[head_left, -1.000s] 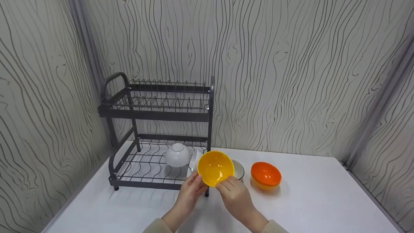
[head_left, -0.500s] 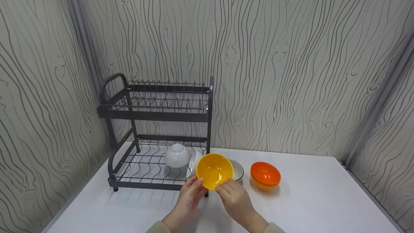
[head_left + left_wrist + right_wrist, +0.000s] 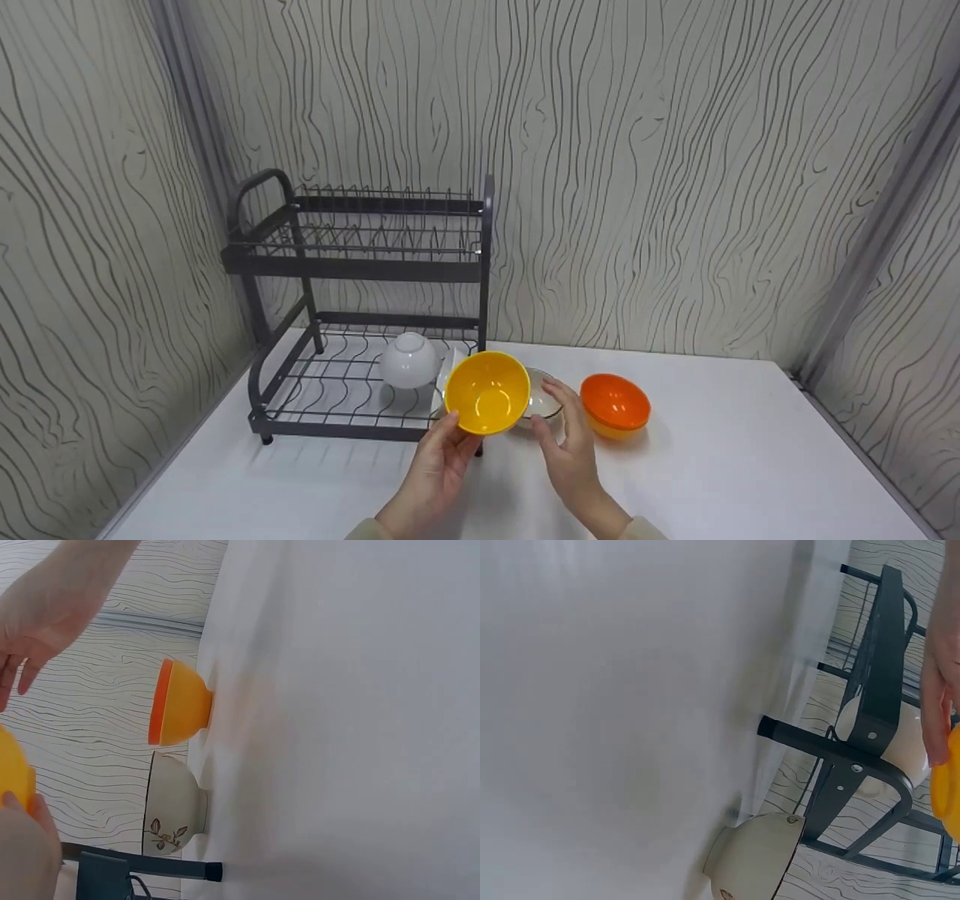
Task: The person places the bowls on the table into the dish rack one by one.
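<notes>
A yellow bowl [image 3: 487,393] is held up off the table, its inside facing the head camera. My left hand [image 3: 435,472] pinches its lower left rim, thumb on the front. To the bowl's right, my right hand [image 3: 571,450] is apart from it, thumb and fingers spread with nothing between them. Behind the two hands stands a white bowl [image 3: 541,397] with a dark rim, partly hidden; the left wrist view shows a brown flower print on this white bowl [image 3: 171,802]. Further right, an orange bowl [image 3: 616,401] sits in a yellow one.
A dark two-tier dish rack [image 3: 352,268] stands on the left of the white table [image 3: 720,465]. On its lower tier an upside-down white bowl [image 3: 410,361] rests beside another white dish [image 3: 448,369], partly behind the yellow bowl. Patterned walls [image 3: 660,180] enclose the back and sides.
My right hand has let go of the yellow bowl's rim and moved right, its fingers spreading. The left hand keeps holding the bowl, which has shifted slightly left.
</notes>
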`<state>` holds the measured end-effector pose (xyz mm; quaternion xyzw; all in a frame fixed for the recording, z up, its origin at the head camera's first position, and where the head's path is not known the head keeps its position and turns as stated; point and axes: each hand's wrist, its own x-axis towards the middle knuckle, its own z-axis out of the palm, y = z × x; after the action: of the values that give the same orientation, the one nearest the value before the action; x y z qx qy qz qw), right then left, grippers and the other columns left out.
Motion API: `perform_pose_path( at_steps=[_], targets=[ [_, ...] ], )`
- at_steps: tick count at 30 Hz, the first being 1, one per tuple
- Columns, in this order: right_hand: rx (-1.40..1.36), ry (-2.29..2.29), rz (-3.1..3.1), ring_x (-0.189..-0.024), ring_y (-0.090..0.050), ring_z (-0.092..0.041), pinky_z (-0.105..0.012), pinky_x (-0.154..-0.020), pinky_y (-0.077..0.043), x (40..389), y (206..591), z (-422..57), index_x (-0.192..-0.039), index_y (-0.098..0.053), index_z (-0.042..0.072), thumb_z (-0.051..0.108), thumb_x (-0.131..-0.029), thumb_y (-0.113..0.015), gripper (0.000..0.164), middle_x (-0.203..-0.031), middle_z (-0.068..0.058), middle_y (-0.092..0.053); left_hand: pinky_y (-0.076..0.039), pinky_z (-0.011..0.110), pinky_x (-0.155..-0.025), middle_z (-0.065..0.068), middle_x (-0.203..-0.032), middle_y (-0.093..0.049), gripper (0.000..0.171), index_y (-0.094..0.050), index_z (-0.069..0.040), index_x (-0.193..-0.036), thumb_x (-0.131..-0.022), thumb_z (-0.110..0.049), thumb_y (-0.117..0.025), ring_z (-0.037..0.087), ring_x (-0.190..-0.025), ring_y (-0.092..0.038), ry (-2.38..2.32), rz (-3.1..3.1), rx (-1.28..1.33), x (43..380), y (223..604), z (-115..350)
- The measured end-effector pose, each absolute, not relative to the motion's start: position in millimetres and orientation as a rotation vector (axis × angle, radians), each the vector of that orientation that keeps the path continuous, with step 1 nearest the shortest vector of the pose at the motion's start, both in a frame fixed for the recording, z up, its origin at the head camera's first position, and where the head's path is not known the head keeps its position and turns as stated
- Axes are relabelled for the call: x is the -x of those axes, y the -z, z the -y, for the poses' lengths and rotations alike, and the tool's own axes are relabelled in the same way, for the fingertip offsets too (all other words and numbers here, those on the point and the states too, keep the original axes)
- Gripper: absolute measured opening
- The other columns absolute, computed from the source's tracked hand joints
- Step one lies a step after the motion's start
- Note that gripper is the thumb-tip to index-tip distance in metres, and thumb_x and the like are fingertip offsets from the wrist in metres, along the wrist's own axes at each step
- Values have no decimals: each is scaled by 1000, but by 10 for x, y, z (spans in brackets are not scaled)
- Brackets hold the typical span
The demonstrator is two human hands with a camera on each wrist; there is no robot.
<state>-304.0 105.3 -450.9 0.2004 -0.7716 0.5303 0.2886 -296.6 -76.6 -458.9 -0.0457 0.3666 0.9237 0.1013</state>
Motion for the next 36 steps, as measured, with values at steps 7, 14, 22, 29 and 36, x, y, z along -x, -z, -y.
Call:
perform_pose_path(
  at_steps=[7, 14, 22, 29, 36],
  targets=[
    [-183, -2067, 2224, -128, -43, -25, -40, -111, -34, 3108, 4320, -1096, -135, -34, 2, 42, -97, -38, 55, -139, -14, -42, -49, 24, -95, 5, -104, -66, 61, -35, -3, -130, -85, -31, -66, 11, -95, -65, -2718, -1032, 150, 2926, 4632, 720],
    [-263, -2402, 2244, -112, -56, -12, -28, -102, -45, 3116, 4273, -1137, -141, -29, 2, 55, -94, -35, 71, -133, -8, -52, -49, 25, -96, 4, -104, -67, 59, -37, -1, -130, -87, -32, -62, 11, -96, -65, -2684, -1055, 95, 2878, 4679, 674],
    [-255, -2630, 2122, -103, -60, -11, -27, -97, -49, 3124, 4273, -1166, -140, -31, 2, 47, -96, -38, 63, -121, 1, -60, -49, 25, -96, 4, -102, -68, 54, -41, -2, -127, -88, -33, -62, 12, -96, -66, -2680, -1051, 99, 2859, 4740, 680],
    [-240, -2630, 2165, -96, -61, -12, -24, -93, -51, 3140, 4272, -1187, -135, -36, 2, 50, -93, -46, 65, -109, 3, -65, -49, 25, -97, 3, -101, -68, 54, -43, -3, -126, -86, -35, -63, 11, -96, -66, -2685, -1037, 84, 2857, 4772, 689],
    [-242, -2658, 2192, -93, -63, -11, -24, -92, -52, 3162, 4268, -1200, -137, -30, 0, 51, -91, -47, 71, -105, 2, -66, -49, 24, -97, 3, -101, -68, 55, -42, -1, -127, -88, -35, -60, 10, -96, -65, -2692, -1027, 75, 2877, 4788, 684]
  ],
)
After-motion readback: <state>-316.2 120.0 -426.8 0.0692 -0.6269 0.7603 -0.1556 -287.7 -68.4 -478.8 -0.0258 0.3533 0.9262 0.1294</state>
